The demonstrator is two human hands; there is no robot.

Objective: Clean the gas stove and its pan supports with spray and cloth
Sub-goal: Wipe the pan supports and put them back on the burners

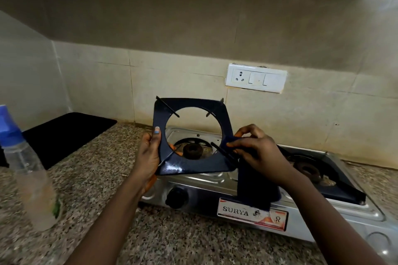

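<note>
Granite counter [103,178], stove [215,191] at 4 o'clock; left hand [148,155] and right hand [256,153] both gripped raised support [193,133]; bottle [28,170] at 9 o'clock.

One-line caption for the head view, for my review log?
Both hands hold a dark pan support tilted above the gas stove's left burner.

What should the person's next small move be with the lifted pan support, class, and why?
Probably wipe along the pan support with the dark cloth. The left hand holds the support tilted up above the left burner, off the stove, while the right hand presses the cloth against its right edge. So the support is steadied and the cloth already touches it.
</note>
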